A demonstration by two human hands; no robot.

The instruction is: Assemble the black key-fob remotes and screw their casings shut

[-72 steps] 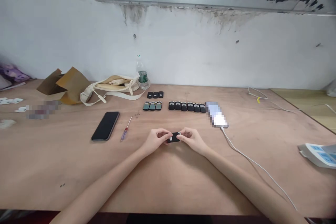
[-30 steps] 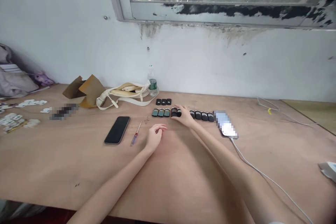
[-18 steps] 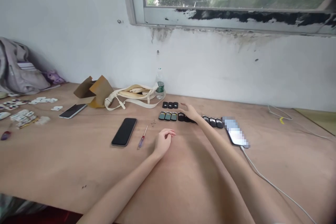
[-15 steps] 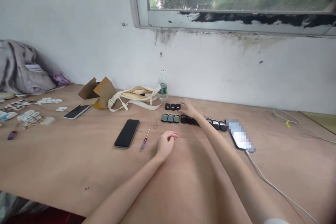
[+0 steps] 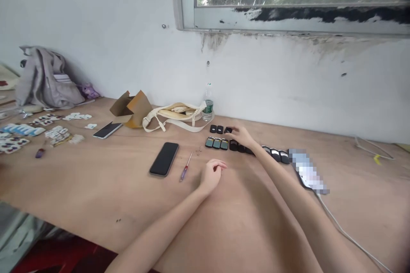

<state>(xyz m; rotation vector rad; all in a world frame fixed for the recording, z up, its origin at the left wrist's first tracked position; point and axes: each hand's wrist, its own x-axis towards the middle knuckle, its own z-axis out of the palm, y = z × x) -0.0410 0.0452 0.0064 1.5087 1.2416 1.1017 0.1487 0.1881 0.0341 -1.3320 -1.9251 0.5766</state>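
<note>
My right hand (image 5: pixel 242 137) reaches over the rows of small parts, its thumb and fingertips closed around a small black oval-marked piece (image 5: pixel 228 130). Two like black pieces (image 5: pixel 216 129) lie just left of it. Below them sits a row of three small parts with grey-green faces (image 5: pixel 217 143). Under and beside the right hand runs a line of black rounded pieces (image 5: pixel 233 145), partly hidden by the wrist, ending in pieces with white, shiny faces (image 5: pixel 274 154). My left hand (image 5: pixel 211 175) rests on the table with loosely curved fingers and nothing in it.
Left of my left hand lie a screwdriver (image 5: pixel 186 166) and a dark phone (image 5: pixel 164 159). A lit phone (image 5: pixel 307 172) with a cable is at right. Behind stand a bottle (image 5: pixel 208 108), a cream bag (image 5: pixel 176 115) and an open cardboard box (image 5: pixel 139 108).
The view has turned slightly left. My right fingers have closed on the rightmost black piece, which now sits a little apart from its two neighbours. My left hand has stayed put.
</note>
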